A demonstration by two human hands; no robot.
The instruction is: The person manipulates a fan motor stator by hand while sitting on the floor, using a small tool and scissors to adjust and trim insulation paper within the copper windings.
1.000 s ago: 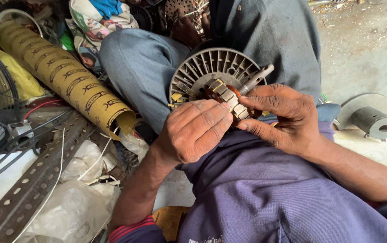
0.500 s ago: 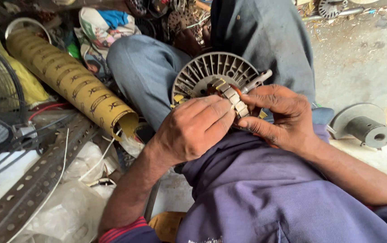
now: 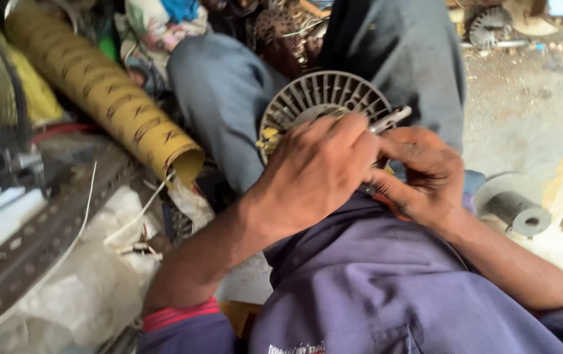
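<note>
A round grey finned motor part [image 3: 320, 98] with a short metal shaft sticking out to the right rests on my lap. My left hand [image 3: 314, 174] lies over its front, fingers curled on it and hiding the middle. My right hand [image 3: 419, 174] grips it from the right side, below the shaft. What sits between the two hands is hidden.
A long yellow patterned tube [image 3: 111, 98] lies at the left. A slotted metal bar [image 3: 32, 242] and white plastic bags [image 3: 78, 295] sit at the lower left. A grey spool [image 3: 514, 210] stands on the dusty floor at the right. Cloth and scrap pile up behind.
My left hand has slid further over the front of the finned part and now covers the small pieces that showed before. The view has moved closer and is blurred.
</note>
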